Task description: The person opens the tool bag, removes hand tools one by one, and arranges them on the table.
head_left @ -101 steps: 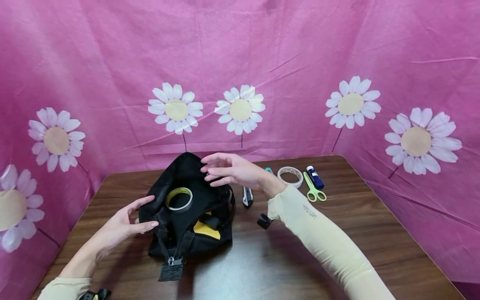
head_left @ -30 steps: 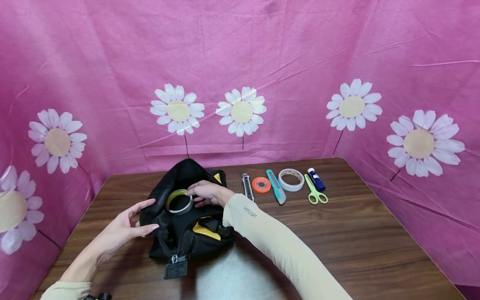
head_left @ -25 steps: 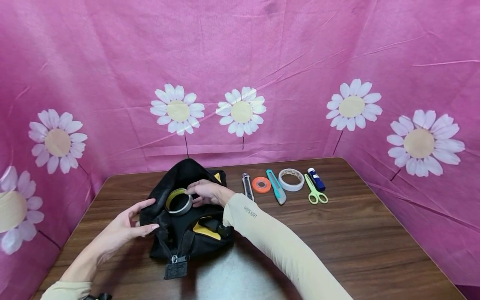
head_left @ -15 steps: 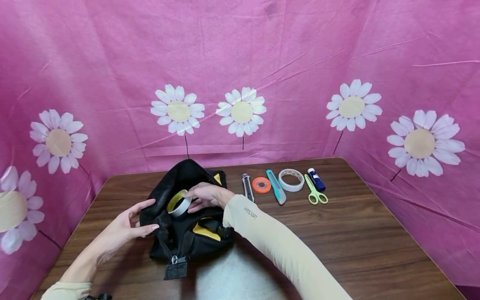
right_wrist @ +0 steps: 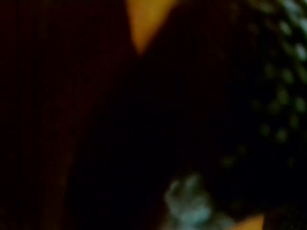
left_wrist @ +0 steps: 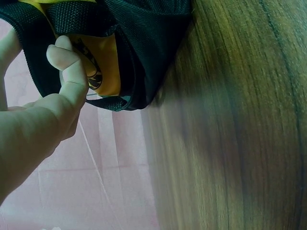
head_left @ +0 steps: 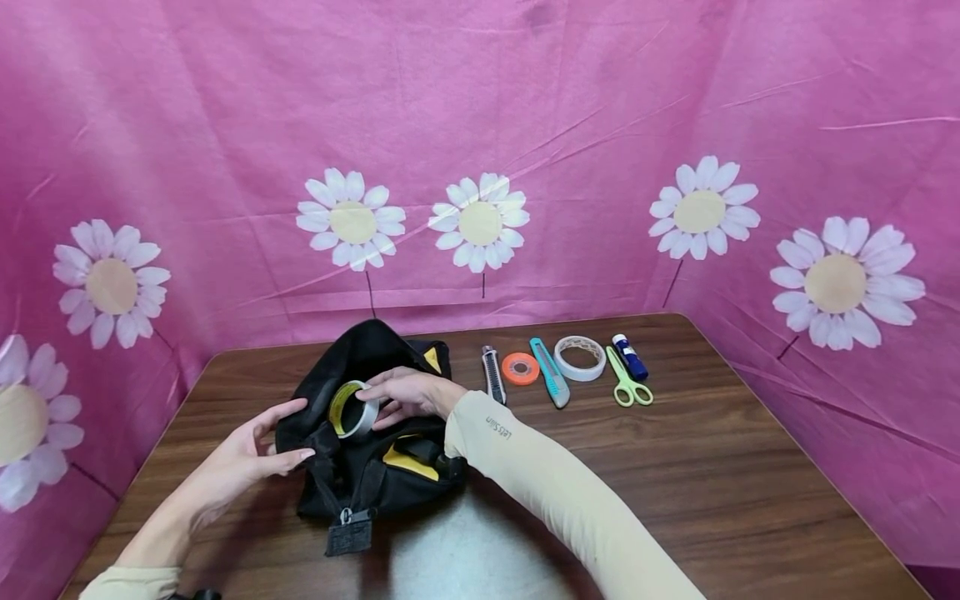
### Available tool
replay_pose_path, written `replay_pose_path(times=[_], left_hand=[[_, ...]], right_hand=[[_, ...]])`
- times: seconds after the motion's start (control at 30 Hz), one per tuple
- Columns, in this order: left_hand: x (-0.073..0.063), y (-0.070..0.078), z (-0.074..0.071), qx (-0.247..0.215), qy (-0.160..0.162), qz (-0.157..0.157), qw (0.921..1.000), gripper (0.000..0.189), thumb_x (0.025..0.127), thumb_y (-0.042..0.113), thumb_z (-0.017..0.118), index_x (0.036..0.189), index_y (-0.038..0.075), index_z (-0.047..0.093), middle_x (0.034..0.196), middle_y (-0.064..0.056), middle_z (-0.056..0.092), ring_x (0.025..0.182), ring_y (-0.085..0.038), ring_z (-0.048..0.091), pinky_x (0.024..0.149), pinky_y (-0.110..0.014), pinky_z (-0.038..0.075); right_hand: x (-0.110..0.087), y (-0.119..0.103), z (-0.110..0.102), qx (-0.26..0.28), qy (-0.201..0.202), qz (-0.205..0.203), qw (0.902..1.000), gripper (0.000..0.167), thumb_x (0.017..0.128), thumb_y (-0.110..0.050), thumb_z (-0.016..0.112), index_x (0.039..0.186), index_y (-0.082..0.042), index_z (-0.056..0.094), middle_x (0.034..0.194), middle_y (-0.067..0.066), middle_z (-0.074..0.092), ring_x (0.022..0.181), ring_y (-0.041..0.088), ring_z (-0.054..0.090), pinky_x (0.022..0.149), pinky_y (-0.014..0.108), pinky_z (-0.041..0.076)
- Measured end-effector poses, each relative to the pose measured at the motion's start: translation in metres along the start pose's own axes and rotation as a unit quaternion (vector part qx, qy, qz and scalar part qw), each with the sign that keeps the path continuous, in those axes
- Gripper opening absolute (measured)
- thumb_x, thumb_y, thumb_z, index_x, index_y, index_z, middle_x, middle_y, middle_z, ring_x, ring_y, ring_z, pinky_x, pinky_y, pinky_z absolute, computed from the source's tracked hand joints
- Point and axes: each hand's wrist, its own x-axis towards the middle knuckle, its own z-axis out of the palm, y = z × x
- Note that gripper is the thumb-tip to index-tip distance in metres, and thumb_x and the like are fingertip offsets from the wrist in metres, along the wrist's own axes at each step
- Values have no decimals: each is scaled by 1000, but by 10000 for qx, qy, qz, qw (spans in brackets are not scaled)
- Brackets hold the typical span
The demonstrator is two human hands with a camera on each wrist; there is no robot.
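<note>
A black bag with yellow panels stands open on the table, its zipped mouth facing up. My left hand holds the bag's left rim, thumb in front and fingers behind. In the left wrist view, the left hand is at the zipper edge beside a yellow panel. Inside the bag mouth, my right hand pinches a roll of tape, white outside and yellow inside; the roll stands tilted on its edge. Dark, blurred black fabric with a yellow patch fills the right wrist view.
Right of the bag, a row lies on the wooden table: a grey box cutter, an orange tape roll, a teal box cutter, a white tape roll, green scissors and a blue glue stick. Pink cloth hangs behind.
My right hand has come down from above the bag into its mouth and taken hold of the tape roll. The roll has turned from lying flatter to standing on edge. The left hand stays put.
</note>
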Motion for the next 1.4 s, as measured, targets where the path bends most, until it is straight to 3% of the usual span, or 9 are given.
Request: replay_pose_path(times=[0.17,0.37,0.57,0.67,0.83,1.07,1.27,1.4], left_hand=[[-1,0,-1,44,9,-23,10000,76,95,10,72,157,3,28,115,-14,53,77,-14,61,71,-34,55],[-1,0,0,101,69,21,9999,77,94,10,73,157,2,29,121,-17,51,77,-15,62,72,-33,55],[-2,2,1,81,-2,-86,9999,78,94,11,73,158,3,28,124,-19,49,79,-16,63,72,-35,55],[-1,4,0,70,3,-111,9999,78,94,11,73,158,4,28,126,-21,47,79,-16,62,72,-35,55],[0,5,-1,19,-4,-80,10000,79,94,10,73,158,4,27,128,-21,45,81,-15,63,73,-34,55],[1,5,-3,-92,-41,-58,9999,79,95,9,72,158,4,27,133,-16,46,89,-14,64,75,-31,53],[1,5,-2,-25,88,-118,9999,78,94,11,74,158,6,29,126,-20,44,77,-14,61,71,-32,54],[2,3,0,61,143,-89,9998,78,94,12,74,158,8,31,129,-21,41,72,-13,58,70,-32,54]], right_hand=[[1,1,1,19,2,-36,10000,32,97,-10,69,127,-2,58,97,13,63,77,28,65,73,39,60],[-2,-1,0,28,25,-2,10000,55,97,-11,70,144,-1,46,107,13,60,79,28,64,76,40,60],[-9,-6,3,-114,-25,-118,9999,31,97,-9,69,125,-1,60,99,14,65,75,26,66,75,40,60],[-18,-14,6,-258,-65,-215,9994,24,96,-9,70,118,-3,63,107,21,67,75,26,68,74,41,60],[-42,-34,7,-703,-168,-315,9969,35,95,-10,72,128,-3,62,124,31,63,76,26,71,73,41,60],[-84,-65,-3,-1014,-317,-546,9928,50,95,-14,73,140,-4,55,120,26,67,83,26,73,79,43,59],[-130,-78,-31,-1094,-522,-855,9889,54,98,-14,68,146,-3,47,126,26,63,88,23,71,86,45,57],[-168,-80,-61,-998,-299,-1099,9885,52,99,-12,67,146,-2,48,119,20,65,90,24,71,91,52,54]])
